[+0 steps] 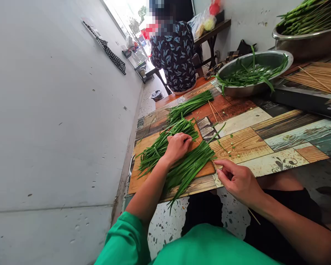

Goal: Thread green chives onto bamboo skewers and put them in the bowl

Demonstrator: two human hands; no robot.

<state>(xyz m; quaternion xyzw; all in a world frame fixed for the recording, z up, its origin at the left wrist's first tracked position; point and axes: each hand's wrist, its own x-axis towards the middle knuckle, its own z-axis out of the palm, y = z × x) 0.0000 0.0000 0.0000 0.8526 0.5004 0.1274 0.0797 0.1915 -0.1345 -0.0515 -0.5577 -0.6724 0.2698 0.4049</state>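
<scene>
My right hand (237, 180) pinches a thin bamboo skewer (254, 216) between thumb and fingers. Its tip points at the cut ends of the nearer pile of garlic chives (190, 165), whose leaf ends hang over the table edge. Over the farther pile of chives (165, 141), my left hand (179, 145) rests with its fingers curled closed near the cut ends; what the fingertips grip is partly hidden. Both piles lie on a wooden cutting board (143, 180).
Beyond the board lie another chive bundle (191, 105) and two loose skewers (213, 110). At right are a metal bowl of chives (226, 90), a large knife (300, 101), many skewers (317, 77) and a metal basin (300, 44) of greens. A person (173, 59) sits beyond the table.
</scene>
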